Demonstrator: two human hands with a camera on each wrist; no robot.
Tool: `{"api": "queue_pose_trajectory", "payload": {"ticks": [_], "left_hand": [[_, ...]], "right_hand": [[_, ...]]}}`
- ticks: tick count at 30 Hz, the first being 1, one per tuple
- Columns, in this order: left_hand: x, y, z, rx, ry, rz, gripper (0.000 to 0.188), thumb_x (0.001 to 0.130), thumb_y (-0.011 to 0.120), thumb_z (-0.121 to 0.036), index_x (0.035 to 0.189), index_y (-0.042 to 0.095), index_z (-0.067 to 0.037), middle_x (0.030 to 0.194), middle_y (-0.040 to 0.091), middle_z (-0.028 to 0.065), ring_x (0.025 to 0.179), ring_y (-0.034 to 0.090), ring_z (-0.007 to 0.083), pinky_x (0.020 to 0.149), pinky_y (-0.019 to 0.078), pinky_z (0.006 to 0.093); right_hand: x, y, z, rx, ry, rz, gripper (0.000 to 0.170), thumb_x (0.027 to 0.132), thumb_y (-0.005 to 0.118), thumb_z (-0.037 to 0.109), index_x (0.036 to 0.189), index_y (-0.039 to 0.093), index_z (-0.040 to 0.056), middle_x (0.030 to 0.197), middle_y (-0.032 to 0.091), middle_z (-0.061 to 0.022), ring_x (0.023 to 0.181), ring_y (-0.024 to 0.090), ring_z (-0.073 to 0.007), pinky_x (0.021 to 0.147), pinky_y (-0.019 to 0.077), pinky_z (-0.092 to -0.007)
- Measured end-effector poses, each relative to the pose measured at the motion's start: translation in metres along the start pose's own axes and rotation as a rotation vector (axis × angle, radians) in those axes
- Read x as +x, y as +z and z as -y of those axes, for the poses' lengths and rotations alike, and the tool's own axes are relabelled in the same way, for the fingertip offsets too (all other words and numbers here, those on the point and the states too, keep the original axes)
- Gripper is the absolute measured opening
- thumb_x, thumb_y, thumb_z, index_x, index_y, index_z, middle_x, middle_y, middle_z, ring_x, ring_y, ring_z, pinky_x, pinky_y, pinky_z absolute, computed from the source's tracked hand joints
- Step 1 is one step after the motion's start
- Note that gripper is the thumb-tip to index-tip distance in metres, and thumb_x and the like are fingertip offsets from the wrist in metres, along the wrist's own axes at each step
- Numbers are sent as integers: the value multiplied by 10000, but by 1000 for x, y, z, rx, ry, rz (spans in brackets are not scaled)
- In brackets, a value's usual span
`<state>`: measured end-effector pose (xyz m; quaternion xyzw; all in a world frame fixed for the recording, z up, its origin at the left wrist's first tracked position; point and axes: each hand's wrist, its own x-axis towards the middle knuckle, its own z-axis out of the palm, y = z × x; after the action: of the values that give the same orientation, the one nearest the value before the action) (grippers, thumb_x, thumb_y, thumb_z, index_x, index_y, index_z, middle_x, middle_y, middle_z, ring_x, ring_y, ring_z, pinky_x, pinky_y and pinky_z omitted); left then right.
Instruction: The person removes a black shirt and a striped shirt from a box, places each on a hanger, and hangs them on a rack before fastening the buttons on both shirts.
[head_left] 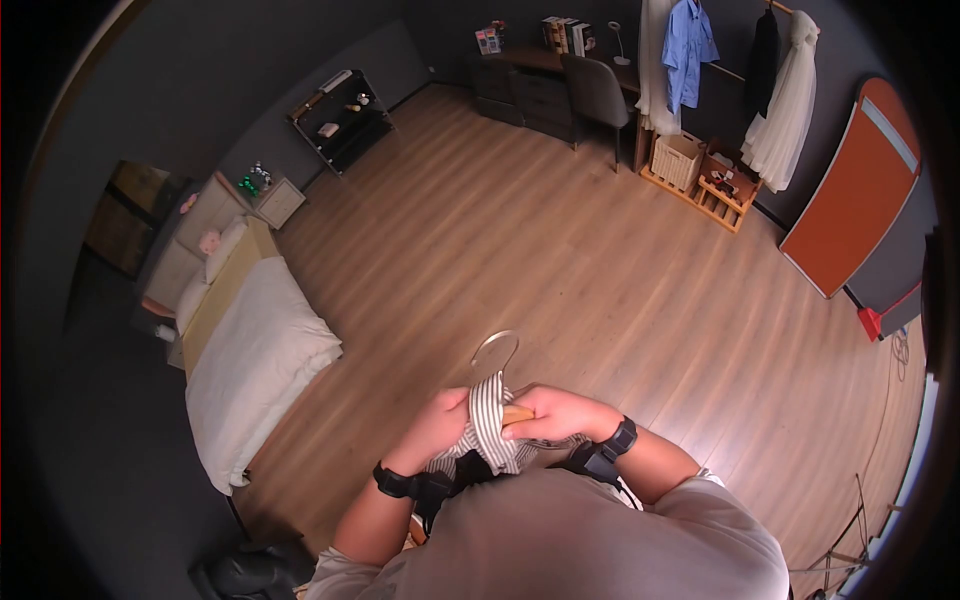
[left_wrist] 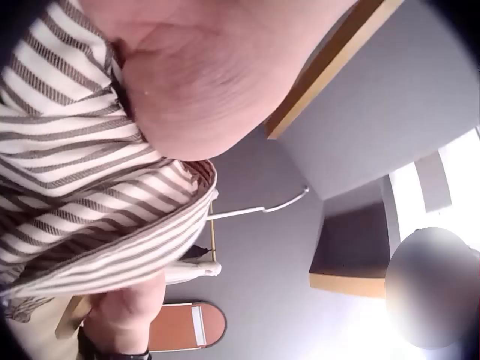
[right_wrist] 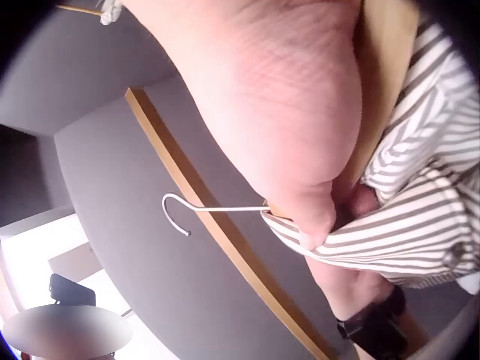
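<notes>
A brown-and-white striped garment point(head_left: 487, 412) hangs on a wooden hanger point(head_left: 517, 414) in front of the torso, its metal hook point(head_left: 497, 335) pointing away from the body. The left hand point(head_left: 440, 428) grips the striped cloth on the left; in the left wrist view its palm point(left_wrist: 202, 82) lies against the fabric point(left_wrist: 90, 195). From the right, the right hand point(head_left: 552, 413) pinches the hanger's wooden arm beside the collar. The right wrist view shows that hand point(right_wrist: 277, 112) with the wood, the striped cloth point(right_wrist: 405, 225) and the hook point(right_wrist: 176, 210). Some fingertips are hidden.
A bed point(head_left: 260, 350) stands at the left. At the back are a shelf point(head_left: 345, 120), a desk with a grey chair point(head_left: 597, 90) and a clothes rack with a blue shirt point(head_left: 687, 50). An orange ironing board point(head_left: 855, 190) leans at the right; a black chair point(head_left: 250, 572) is at lower left.
</notes>
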<state>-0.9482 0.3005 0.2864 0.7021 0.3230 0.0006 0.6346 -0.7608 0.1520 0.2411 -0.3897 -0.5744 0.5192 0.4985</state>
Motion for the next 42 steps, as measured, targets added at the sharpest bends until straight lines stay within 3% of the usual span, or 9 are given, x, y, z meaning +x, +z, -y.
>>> {"api": "queue_pose_trajectory", "payload": {"ticks": [4,7,11,15,22,28,31,39,42], "left_hand": [[6,-17,0,617,279,92,341,915,692,-283,1060,728,24,946,740,247,829,733,317,776,557,377],[-8,-9,-11,618,153,-21,364,891,699,-308,1070,734,6,985,732,262,884,723,419,775,562,419],[-16,-2,-17,849,165,-445,228,920,637,-226,969,693,-10,903,711,238,892,690,455,751,530,528],[-29,3,-33,771,209,-312,212,989,593,-190,941,637,11,858,665,268,851,643,496,693,491,523],[-27,25,-47,703,320,-94,459,945,716,-470,993,647,-19,907,732,219,861,701,449,739,562,465],[-16,18,-34,352,280,-238,409,958,776,-314,1209,679,-6,1068,779,139,963,756,245,861,568,362],[-20,1,-29,82,339,-278,392,957,780,-161,1294,662,2,1110,782,77,997,709,128,905,553,314],[-50,-12,-58,32,475,-60,358,1027,703,-231,1262,668,36,1185,729,39,1091,643,121,959,522,311],[-57,2,-89,250,484,11,336,1006,718,-281,1166,710,15,1014,763,76,908,703,153,818,547,318]], "right_hand": [[5,-2,5,-174,-84,56,289,964,782,263,937,708,-15,760,652,-102,697,587,-155,657,481,-353],[7,-4,-1,-228,-99,47,313,969,775,299,945,712,-7,757,659,-107,689,594,-162,658,485,-351],[6,-10,-11,-148,-36,-40,317,983,759,321,983,726,6,784,675,-103,720,606,-152,694,506,-343],[2,-23,-10,-32,-21,-160,309,1000,743,297,1043,725,-9,851,706,-73,792,603,-114,754,523,-331],[-7,-40,-12,0,122,-98,330,1023,709,270,1146,701,-36,974,738,-43,896,615,-109,852,528,-314],[-55,-117,1,171,67,-134,410,1032,679,244,1353,653,-10,1249,708,-88,1173,614,-151,1052,489,-331],[-99,-156,-1,26,162,-516,471,1005,712,233,1405,616,5,1333,670,-83,1221,605,-168,1064,492,-346],[-53,-111,-46,-162,193,-446,1021,845,876,375,1634,306,67,1590,418,-218,1433,471,-323,1163,421,-437],[-19,-93,-61,-196,136,-474,1057,841,876,368,1653,261,84,1628,360,-231,1465,437,-354,1190,389,-450]]}}
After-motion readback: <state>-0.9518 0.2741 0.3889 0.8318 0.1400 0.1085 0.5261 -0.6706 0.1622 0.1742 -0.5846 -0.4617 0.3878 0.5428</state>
